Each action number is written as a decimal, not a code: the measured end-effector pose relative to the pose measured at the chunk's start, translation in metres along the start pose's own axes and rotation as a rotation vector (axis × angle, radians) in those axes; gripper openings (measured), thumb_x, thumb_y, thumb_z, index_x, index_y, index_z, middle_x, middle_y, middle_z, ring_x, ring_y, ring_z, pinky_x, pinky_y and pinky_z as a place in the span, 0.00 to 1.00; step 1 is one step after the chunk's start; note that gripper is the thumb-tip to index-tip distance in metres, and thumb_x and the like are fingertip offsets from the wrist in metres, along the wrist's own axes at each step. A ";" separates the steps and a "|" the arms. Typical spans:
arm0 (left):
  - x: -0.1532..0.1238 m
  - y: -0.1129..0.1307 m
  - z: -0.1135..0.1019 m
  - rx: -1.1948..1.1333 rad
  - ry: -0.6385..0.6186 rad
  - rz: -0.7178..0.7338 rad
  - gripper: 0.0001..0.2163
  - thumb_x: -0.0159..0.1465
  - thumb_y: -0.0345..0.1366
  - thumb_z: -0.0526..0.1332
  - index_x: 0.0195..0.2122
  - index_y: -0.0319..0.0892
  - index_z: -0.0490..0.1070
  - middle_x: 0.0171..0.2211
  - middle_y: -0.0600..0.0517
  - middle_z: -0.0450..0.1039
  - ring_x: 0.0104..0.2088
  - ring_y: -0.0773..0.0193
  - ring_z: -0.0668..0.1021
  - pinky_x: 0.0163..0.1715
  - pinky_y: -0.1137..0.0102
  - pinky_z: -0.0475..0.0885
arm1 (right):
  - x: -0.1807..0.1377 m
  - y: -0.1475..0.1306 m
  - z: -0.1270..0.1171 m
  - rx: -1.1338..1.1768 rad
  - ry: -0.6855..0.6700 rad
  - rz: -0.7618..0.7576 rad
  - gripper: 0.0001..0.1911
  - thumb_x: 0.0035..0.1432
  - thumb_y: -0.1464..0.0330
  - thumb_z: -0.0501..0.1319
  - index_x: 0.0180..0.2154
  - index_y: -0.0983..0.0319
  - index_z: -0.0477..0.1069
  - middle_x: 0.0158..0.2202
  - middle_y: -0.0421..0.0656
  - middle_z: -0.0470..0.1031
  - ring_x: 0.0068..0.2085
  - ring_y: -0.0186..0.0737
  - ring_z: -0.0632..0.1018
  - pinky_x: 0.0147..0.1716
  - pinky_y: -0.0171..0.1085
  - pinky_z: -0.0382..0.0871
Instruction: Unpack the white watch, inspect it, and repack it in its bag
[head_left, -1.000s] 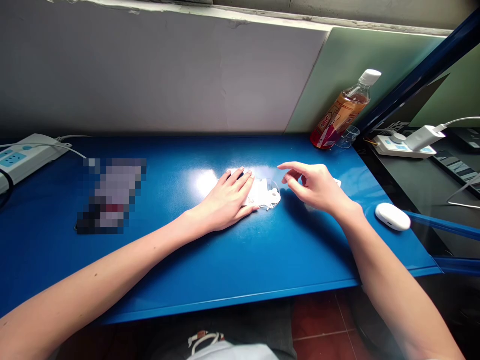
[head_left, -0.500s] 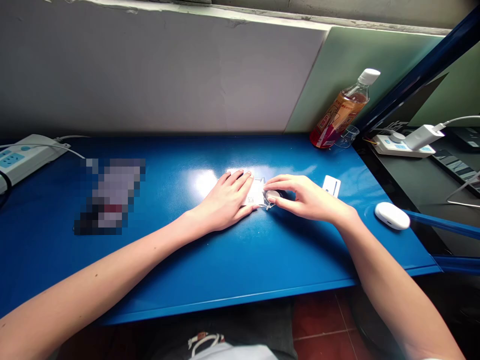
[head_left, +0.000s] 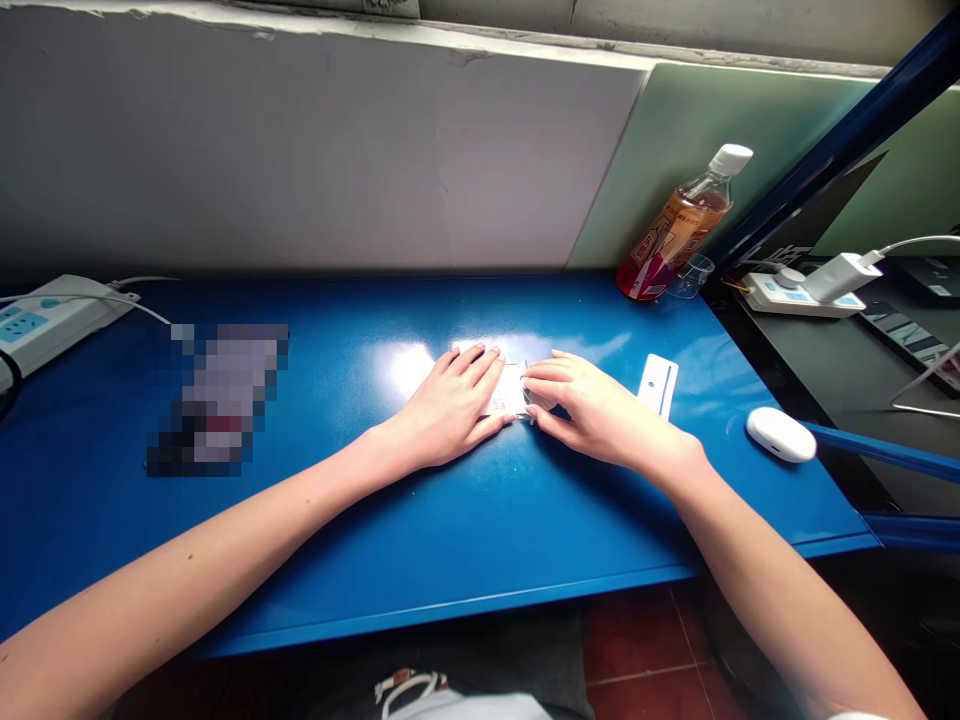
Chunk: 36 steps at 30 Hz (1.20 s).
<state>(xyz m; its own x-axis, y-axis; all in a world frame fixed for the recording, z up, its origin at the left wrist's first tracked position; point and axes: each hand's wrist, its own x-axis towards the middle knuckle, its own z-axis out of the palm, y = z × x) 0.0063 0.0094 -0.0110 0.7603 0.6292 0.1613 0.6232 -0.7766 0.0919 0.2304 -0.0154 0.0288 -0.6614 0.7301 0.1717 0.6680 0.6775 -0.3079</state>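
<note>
A small clear plastic packet with a white card inside (head_left: 512, 392) lies flat in the middle of the blue table (head_left: 450, 520). My left hand (head_left: 448, 405) rests on its left part, fingers stretched out flat and together. My right hand (head_left: 589, 412) lies over its right end, fingers extended and pressing down on the packet. Most of the packet is hidden under both hands. A small white rectangular card (head_left: 658, 385) lies just right of my right hand, untouched.
A tilted bottle of amber drink (head_left: 679, 228) leans at the back right corner. A white oval case (head_left: 781, 434) sits near the right edge. Power strips lie at far left (head_left: 41, 322) and on the dark side surface (head_left: 799, 293). A blurred patch (head_left: 223, 395) lies left.
My right hand came down from hovering above the table and moved left onto the packet's right end, uncovering the white card. My left hand stayed put.
</note>
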 end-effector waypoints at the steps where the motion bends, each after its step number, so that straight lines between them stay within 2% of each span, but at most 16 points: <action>1: 0.000 0.000 0.000 0.002 0.001 0.000 0.32 0.73 0.52 0.48 0.67 0.29 0.58 0.67 0.33 0.60 0.67 0.40 0.62 0.64 0.49 0.56 | 0.000 -0.001 0.001 -0.010 -0.001 -0.001 0.09 0.66 0.72 0.57 0.40 0.64 0.76 0.47 0.54 0.81 0.51 0.53 0.80 0.62 0.54 0.65; 4: 0.000 0.000 0.000 0.012 -0.007 -0.001 0.32 0.73 0.52 0.48 0.66 0.27 0.58 0.67 0.33 0.60 0.67 0.40 0.62 0.65 0.50 0.56 | -0.002 -0.007 0.005 -0.089 -0.004 -0.019 0.12 0.66 0.75 0.53 0.43 0.65 0.75 0.49 0.55 0.80 0.54 0.53 0.79 0.63 0.53 0.64; 7: 0.000 0.001 0.000 0.017 -0.025 -0.013 0.32 0.73 0.52 0.47 0.67 0.27 0.58 0.67 0.33 0.59 0.67 0.40 0.62 0.65 0.49 0.55 | -0.004 -0.016 0.009 -0.242 -0.015 0.003 0.15 0.64 0.77 0.53 0.49 0.70 0.73 0.53 0.60 0.77 0.59 0.57 0.75 0.64 0.56 0.64; 11: 0.001 0.001 -0.001 0.025 -0.037 -0.020 0.32 0.73 0.51 0.47 0.67 0.27 0.58 0.67 0.34 0.59 0.67 0.41 0.62 0.65 0.50 0.55 | -0.005 -0.022 0.015 -0.346 0.000 0.032 0.16 0.65 0.77 0.53 0.50 0.77 0.72 0.55 0.66 0.75 0.59 0.61 0.75 0.64 0.55 0.64; 18: 0.001 0.002 -0.001 0.038 -0.039 -0.015 0.33 0.73 0.52 0.47 0.67 0.26 0.58 0.67 0.34 0.60 0.67 0.40 0.63 0.65 0.49 0.56 | -0.003 -0.019 0.012 -0.260 -0.050 0.066 0.15 0.65 0.76 0.53 0.49 0.75 0.73 0.56 0.65 0.75 0.62 0.61 0.72 0.64 0.55 0.65; 23: 0.001 0.002 -0.001 0.047 -0.042 -0.017 0.33 0.73 0.52 0.47 0.67 0.27 0.59 0.67 0.34 0.60 0.67 0.40 0.63 0.65 0.50 0.55 | -0.003 -0.019 0.010 -0.210 -0.061 0.059 0.16 0.65 0.76 0.53 0.49 0.77 0.73 0.55 0.67 0.75 0.62 0.62 0.72 0.65 0.54 0.64; 27: 0.001 0.002 -0.001 0.048 -0.036 -0.012 0.33 0.73 0.52 0.46 0.67 0.27 0.58 0.67 0.34 0.60 0.67 0.40 0.63 0.65 0.50 0.56 | -0.005 -0.018 0.012 -0.190 -0.032 0.042 0.19 0.64 0.76 0.54 0.53 0.80 0.70 0.62 0.70 0.66 0.67 0.65 0.64 0.66 0.55 0.63; 30: 0.001 0.002 -0.001 0.060 -0.030 -0.001 0.33 0.73 0.52 0.46 0.66 0.24 0.58 0.66 0.32 0.60 0.66 0.39 0.63 0.65 0.49 0.56 | -0.005 -0.016 0.011 -0.168 -0.027 0.036 0.19 0.66 0.73 0.54 0.52 0.79 0.72 0.67 0.70 0.59 0.70 0.66 0.57 0.66 0.56 0.61; 36: 0.002 0.002 0.000 0.061 -0.034 -0.001 0.34 0.73 0.52 0.47 0.66 0.23 0.58 0.66 0.29 0.59 0.67 0.39 0.62 0.65 0.49 0.56 | -0.007 -0.003 0.006 -0.023 -0.066 0.057 0.18 0.69 0.70 0.51 0.52 0.73 0.73 0.69 0.65 0.56 0.71 0.59 0.56 0.67 0.55 0.59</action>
<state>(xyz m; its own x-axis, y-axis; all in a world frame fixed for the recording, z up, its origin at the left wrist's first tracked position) 0.0089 0.0088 -0.0100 0.7646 0.6317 0.1279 0.6335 -0.7731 0.0314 0.2310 -0.0226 0.0233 -0.6429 0.7603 0.0927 0.7122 0.6379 -0.2932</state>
